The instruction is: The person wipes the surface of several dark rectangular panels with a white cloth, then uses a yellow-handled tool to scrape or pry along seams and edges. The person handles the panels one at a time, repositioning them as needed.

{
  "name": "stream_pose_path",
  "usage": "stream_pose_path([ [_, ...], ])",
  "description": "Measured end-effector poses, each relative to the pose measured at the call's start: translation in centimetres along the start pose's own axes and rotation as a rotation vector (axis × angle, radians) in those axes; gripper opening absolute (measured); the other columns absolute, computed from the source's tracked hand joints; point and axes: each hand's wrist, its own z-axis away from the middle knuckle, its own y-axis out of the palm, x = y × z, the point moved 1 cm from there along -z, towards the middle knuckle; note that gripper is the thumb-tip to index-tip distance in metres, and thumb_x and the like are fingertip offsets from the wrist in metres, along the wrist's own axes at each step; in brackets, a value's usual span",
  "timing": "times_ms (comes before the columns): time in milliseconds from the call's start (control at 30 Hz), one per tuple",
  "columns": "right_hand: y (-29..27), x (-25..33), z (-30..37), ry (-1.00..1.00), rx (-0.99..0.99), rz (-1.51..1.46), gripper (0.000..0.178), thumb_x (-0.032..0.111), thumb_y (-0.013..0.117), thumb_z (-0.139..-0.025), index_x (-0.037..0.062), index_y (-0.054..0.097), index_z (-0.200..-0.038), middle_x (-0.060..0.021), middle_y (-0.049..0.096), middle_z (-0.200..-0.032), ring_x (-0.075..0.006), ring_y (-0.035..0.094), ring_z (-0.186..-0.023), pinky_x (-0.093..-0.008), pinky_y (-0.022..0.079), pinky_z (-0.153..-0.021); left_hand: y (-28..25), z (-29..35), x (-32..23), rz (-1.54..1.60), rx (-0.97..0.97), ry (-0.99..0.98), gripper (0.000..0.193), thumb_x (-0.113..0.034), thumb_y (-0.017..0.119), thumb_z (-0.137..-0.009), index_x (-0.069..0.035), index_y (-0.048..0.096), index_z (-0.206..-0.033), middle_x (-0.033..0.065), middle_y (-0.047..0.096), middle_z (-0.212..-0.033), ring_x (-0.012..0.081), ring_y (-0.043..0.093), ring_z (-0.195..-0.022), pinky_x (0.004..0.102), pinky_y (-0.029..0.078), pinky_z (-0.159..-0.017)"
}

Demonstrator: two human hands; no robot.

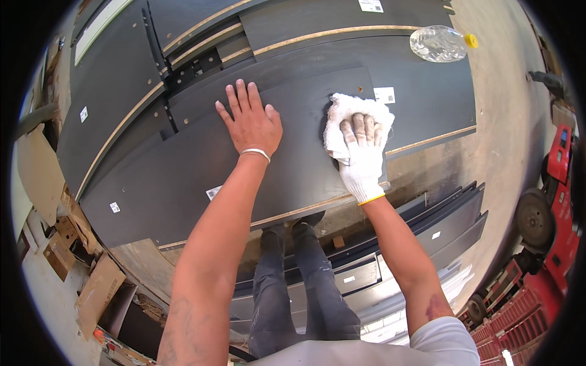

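A dark grey board [299,165] with a raw chipboard edge lies in front of me, on top of other boards. My bare left hand [251,119] rests flat on it with the fingers spread; a pale band circles the wrist. Near the board's right end my right hand [364,146], in a white knitted glove, presses a white fluffy cloth [342,113] against the surface. Its fingers lie over the cloth, and the thumb is hidden. Close to the cloth are a white label [384,95] and a small hole in the board.
A clear plastic bottle [438,44] with a yellow cap lies on its side on a board at the far right. More dark boards [329,21] are stacked beyond and at left. Other panels [448,226] stand behind my legs. Cardboard [101,287] lies at left, a red wheeled vehicle [549,213] at right.
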Motion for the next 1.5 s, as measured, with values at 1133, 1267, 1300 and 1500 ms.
stream_pose_path([
  [1133,-0.2,-1.8,-13.1,0.18,0.016,0.058,0.049,0.025,0.059,-0.093,0.001,0.066,-0.136,-0.0201,0.06,-0.146,-0.0381,0.048,-0.144,-0.0559,0.023,-0.126,-1.1,-0.8,-0.6,-0.044,0.151,-0.006,0.075,-0.028,0.06,-0.087,-0.002,0.039,-0.155,0.017,0.026,-0.171,0.0376,0.017,-0.16,0.0624,0.005,-0.128],
  [1267,0.0,-1.5,-11.9,0.269,0.145,0.04,0.049,0.023,0.058,-0.093,0.0014,0.065,-0.137,-0.0181,0.062,-0.144,-0.0372,0.047,-0.144,-0.0545,0.025,-0.125,-1.1,-0.6,-0.7,-0.018,0.123,-0.001,0.073,-0.023,0.058,-0.089,-0.001,0.039,-0.156,0.0156,0.028,-0.171,0.0369,0.019,-0.16,0.0602,0.008,-0.128],
  [1300,-0.1,-1.6,-11.8,0.287,0.161,0.005,0.05,0.022,0.06,-0.091,0.0023,0.064,-0.137,-0.0179,0.062,-0.143,-0.0371,0.049,-0.143,-0.0553,0.025,-0.125,-1.1,-0.6,-0.7,-0.015,0.113,-0.006,0.072,-0.022,0.059,-0.09,-0.002,0.039,-0.156,0.0153,0.028,-0.171,0.0365,0.02,-0.159,0.0601,0.009,-0.128],
  [1500,0.1,-1.6,-12.3,0.233,-0.011,-0.014,0.049,0.022,0.06,-0.091,0.0034,0.064,-0.136,-0.0173,0.059,-0.146,-0.036,0.046,-0.145,-0.0554,0.023,-0.125,-1.0,-0.5,-0.8,-0.022,0.093,0.015,0.069,-0.024,0.057,-0.092,-0.002,0.039,-0.155,0.0145,0.027,-0.171,0.0354,0.02,-0.16,0.0594,0.01,-0.128],
])
